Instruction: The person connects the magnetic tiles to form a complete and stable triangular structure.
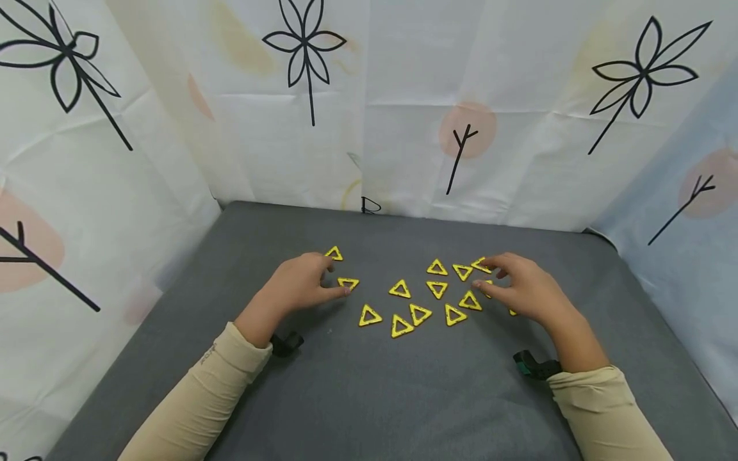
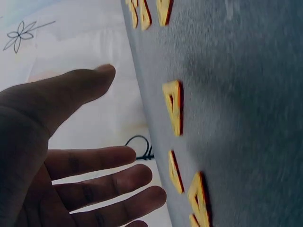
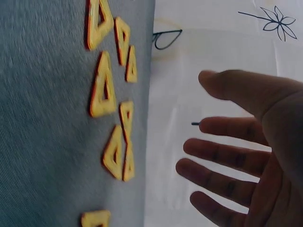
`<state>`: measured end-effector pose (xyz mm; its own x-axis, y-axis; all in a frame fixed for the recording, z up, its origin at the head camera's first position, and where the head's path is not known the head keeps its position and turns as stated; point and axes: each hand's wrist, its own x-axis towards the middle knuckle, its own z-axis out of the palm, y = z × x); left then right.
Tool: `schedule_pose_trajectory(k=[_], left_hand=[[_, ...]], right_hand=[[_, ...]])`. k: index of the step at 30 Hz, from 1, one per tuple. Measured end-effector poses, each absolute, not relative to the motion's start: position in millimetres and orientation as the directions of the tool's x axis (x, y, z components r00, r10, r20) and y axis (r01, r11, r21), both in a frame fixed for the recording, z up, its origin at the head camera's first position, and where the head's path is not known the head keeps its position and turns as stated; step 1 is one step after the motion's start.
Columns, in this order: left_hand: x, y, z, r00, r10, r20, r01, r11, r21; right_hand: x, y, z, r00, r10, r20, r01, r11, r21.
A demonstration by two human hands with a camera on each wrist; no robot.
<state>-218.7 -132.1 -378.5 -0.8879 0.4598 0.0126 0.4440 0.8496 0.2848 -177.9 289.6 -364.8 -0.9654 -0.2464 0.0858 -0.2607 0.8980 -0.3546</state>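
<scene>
In the head view, a person's left hand (image 1: 300,282) hovers at 8 o'clock from the centre and the right hand (image 1: 521,287) between 3 and 4 o'clock, both over a grey cloth-covered counter (image 1: 369,397). Flat, hollow yellow triangles (image 1: 447,315) lie scattered on it, most of them between the hands. The left thumb overlaps one triangle and the left fingers partly cover another at 1 o'clock from that hand; the right fingers and thumb overlap two more, and a corner of one shows at 7 o'clock from the right hand. Beige sleeves (image 1: 193,390) cover both forearms, and a white backdrop (image 1: 403,153) printed with black line flowers rises at 12 o'clock. In the left wrist view, the left fingers (image 2: 106,184) are apart from one another and from the thumb, with the nearest triangle across from their gap at 3 o'clock, more at 5 o'clock, and others at the top edge at 12 o'clock. In the right wrist view, the right thumb and fingers (image 3: 222,175) are likewise apart, pointing to 9 o'clock, and the triangles run in a loose band from 11 o'clock round to 7 o'clock
</scene>
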Motion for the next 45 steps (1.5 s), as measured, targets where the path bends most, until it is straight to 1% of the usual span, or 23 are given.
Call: schedule_pose_trajectory(k=[3,6,10,14,18,24,27,30,35,38,45], left_hand=[[-217,-128,-381,-0.872,0.49,-0.001,0.459,0.817,0.348],[-214,-123,-383,-0.854,0.521,-0.012,0.479,0.793,0.377],[-209,-115,-386,-0.829,0.559,-0.027,0.513,0.777,0.364],[-204,-104,-389,-0.812,0.582,-0.054,0.528,0.769,0.36],[-199,-96,-392,-0.815,0.574,-0.074,0.515,0.778,0.361],[-194,-88,-398,-0.823,0.558,-0.104,0.495,0.795,0.35],[-194,-86,-401,-0.822,0.562,-0.091,0.504,0.792,0.345],[-193,-85,-403,-0.821,0.568,-0.065,0.521,0.79,0.322],[-192,-81,-406,-0.812,0.582,-0.036,0.551,0.786,0.28],[-192,-79,-405,-0.807,0.589,-0.042,0.559,0.784,0.271],[-193,-80,-410,-0.801,0.599,-0.026,0.567,0.77,0.292]], right_hand=[[-179,287,-370,-0.949,-0.303,0.09,-0.311,0.848,-0.429],[-181,282,-375,-0.932,-0.348,0.099,-0.35,0.797,-0.492],[-181,273,-381,-0.916,-0.391,0.088,-0.371,0.746,-0.553],[-180,262,-385,-0.886,-0.456,0.089,-0.42,0.705,-0.572],[-181,248,-387,-0.852,-0.515,0.092,-0.471,0.68,-0.562],[-186,227,-397,-0.822,-0.569,0.018,-0.504,0.714,-0.486],[-188,218,-401,-0.803,-0.596,-0.018,-0.53,0.727,-0.437],[-190,209,-401,-0.802,-0.596,-0.047,-0.53,0.744,-0.407],[-192,203,-400,-0.81,-0.58,-0.083,-0.505,0.763,-0.404],[-192,201,-400,-0.808,-0.584,-0.083,-0.508,0.76,-0.406],[-191,199,-400,-0.803,-0.592,-0.069,-0.516,0.748,-0.417]])
